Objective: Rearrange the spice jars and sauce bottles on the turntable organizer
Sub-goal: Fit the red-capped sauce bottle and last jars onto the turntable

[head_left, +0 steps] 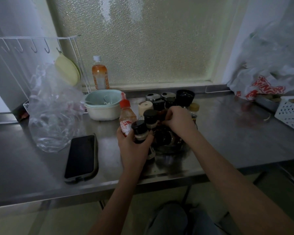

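My left hand (134, 148) grips a red-capped sauce bottle (126, 116) together with a black-lidded spice jar (139, 131), just left of the turntable organizer (170, 147). A second black-lidded jar (150, 118) stands right behind them. My right hand (179, 120) reaches over the turntable, its fingers curled around a dark bottle (161, 115) in the middle of the cluster. Behind stand a cream-lidded jar (145, 106), two silver-capped shakers (159, 96), a tall black grinder (185, 97) and a yellow-lidded jar (193, 107). The turntable's base is mostly hidden by jars and shadow.
A phone (81, 157) lies on the steel counter (236, 133) to the left. A crumpled clear bag (53, 109), stacked bowls (103, 106) and a drink bottle (99, 74) stand behind it. At the right sit a white basket (291, 112) and a plastic shopping bag (265, 82).
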`<state>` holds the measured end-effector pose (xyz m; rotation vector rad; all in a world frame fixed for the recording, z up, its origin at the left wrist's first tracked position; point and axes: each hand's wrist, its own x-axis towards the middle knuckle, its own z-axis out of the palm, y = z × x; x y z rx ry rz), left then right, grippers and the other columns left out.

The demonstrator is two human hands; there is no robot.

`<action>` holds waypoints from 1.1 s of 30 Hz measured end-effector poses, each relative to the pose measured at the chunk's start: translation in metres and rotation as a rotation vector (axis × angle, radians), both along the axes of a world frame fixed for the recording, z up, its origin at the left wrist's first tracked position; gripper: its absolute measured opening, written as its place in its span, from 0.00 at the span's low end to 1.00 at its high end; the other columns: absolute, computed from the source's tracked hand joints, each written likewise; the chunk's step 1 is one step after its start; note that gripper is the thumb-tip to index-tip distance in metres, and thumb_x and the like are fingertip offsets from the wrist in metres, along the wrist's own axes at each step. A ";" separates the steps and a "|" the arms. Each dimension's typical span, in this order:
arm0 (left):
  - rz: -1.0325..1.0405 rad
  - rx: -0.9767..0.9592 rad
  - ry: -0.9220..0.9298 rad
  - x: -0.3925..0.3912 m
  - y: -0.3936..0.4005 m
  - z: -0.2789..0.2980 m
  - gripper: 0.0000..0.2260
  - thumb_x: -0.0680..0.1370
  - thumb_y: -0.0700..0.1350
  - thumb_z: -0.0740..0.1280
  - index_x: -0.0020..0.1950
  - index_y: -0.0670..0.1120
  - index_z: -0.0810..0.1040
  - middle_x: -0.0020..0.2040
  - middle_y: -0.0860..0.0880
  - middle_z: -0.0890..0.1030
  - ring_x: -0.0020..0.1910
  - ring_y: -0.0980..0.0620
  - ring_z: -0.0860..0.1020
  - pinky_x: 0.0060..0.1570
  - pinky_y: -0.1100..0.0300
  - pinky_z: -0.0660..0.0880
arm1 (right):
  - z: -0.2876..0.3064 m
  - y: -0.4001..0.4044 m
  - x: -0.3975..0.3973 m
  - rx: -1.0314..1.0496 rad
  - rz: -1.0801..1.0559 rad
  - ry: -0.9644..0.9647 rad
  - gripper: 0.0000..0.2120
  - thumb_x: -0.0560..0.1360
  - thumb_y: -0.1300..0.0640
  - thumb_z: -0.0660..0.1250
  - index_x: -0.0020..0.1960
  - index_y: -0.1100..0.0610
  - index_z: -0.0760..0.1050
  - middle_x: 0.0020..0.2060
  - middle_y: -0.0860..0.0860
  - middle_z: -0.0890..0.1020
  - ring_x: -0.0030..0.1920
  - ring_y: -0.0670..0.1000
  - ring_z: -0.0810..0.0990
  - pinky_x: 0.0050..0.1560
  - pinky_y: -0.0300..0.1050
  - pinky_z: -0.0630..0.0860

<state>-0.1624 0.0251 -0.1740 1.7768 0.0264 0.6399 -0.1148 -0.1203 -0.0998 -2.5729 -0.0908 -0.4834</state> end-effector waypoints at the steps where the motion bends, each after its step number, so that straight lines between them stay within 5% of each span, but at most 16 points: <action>1: 0.002 0.003 0.001 0.000 0.000 0.000 0.14 0.64 0.61 0.69 0.45 0.57 0.77 0.59 0.53 0.68 0.50 0.56 0.75 0.49 0.67 0.70 | 0.003 -0.003 -0.003 0.066 0.013 -0.036 0.06 0.70 0.58 0.71 0.43 0.58 0.76 0.43 0.54 0.81 0.43 0.51 0.79 0.41 0.42 0.72; 5: -0.003 0.010 0.015 0.002 0.001 -0.002 0.17 0.64 0.60 0.69 0.49 0.54 0.79 0.64 0.51 0.68 0.53 0.54 0.75 0.51 0.62 0.71 | 0.013 0.000 -0.020 0.342 0.322 0.090 0.15 0.71 0.54 0.69 0.57 0.49 0.74 0.49 0.45 0.80 0.45 0.38 0.77 0.41 0.30 0.70; 8: -0.009 0.006 0.021 0.003 0.002 -0.002 0.20 0.63 0.60 0.68 0.51 0.54 0.79 0.66 0.50 0.68 0.53 0.54 0.75 0.49 0.67 0.69 | 0.005 0.015 -0.025 0.246 0.459 0.164 0.27 0.71 0.54 0.68 0.67 0.46 0.64 0.60 0.46 0.75 0.57 0.42 0.73 0.53 0.36 0.70; 12: -0.024 -0.024 0.042 0.000 0.001 0.001 0.20 0.62 0.61 0.67 0.49 0.54 0.78 0.65 0.48 0.68 0.53 0.52 0.76 0.51 0.62 0.71 | 0.001 0.031 -0.024 0.316 0.345 0.019 0.22 0.71 0.54 0.70 0.60 0.52 0.64 0.51 0.47 0.76 0.52 0.50 0.78 0.53 0.50 0.76; 18: -0.029 -0.054 0.028 0.001 0.002 -0.001 0.11 0.65 0.58 0.69 0.43 0.56 0.78 0.62 0.49 0.69 0.47 0.60 0.75 0.47 0.75 0.70 | 0.016 -0.001 -0.025 0.441 0.124 -0.356 0.20 0.68 0.54 0.72 0.54 0.50 0.66 0.44 0.44 0.77 0.42 0.40 0.77 0.40 0.27 0.71; 21: -0.042 -0.033 0.022 0.001 0.001 -0.001 0.13 0.64 0.59 0.69 0.45 0.55 0.78 0.62 0.50 0.68 0.48 0.60 0.75 0.46 0.76 0.69 | 0.016 -0.019 -0.017 0.418 0.041 -0.285 0.21 0.69 0.54 0.72 0.56 0.54 0.67 0.46 0.47 0.77 0.44 0.46 0.77 0.40 0.34 0.71; 28: -0.031 -0.053 0.012 0.001 0.001 -0.001 0.07 0.64 0.59 0.69 0.38 0.62 0.75 0.61 0.54 0.68 0.51 0.54 0.77 0.53 0.59 0.75 | -0.001 -0.025 -0.003 0.301 0.078 -0.101 0.23 0.68 0.55 0.74 0.58 0.55 0.68 0.51 0.51 0.78 0.48 0.48 0.76 0.40 0.34 0.68; 33: -0.048 -0.052 -0.002 0.000 0.000 -0.002 0.05 0.64 0.58 0.70 0.37 0.67 0.75 0.62 0.52 0.68 0.49 0.60 0.76 0.49 0.65 0.72 | 0.000 -0.019 -0.010 0.122 0.000 -0.119 0.23 0.70 0.56 0.72 0.61 0.55 0.68 0.57 0.58 0.74 0.55 0.56 0.74 0.51 0.48 0.72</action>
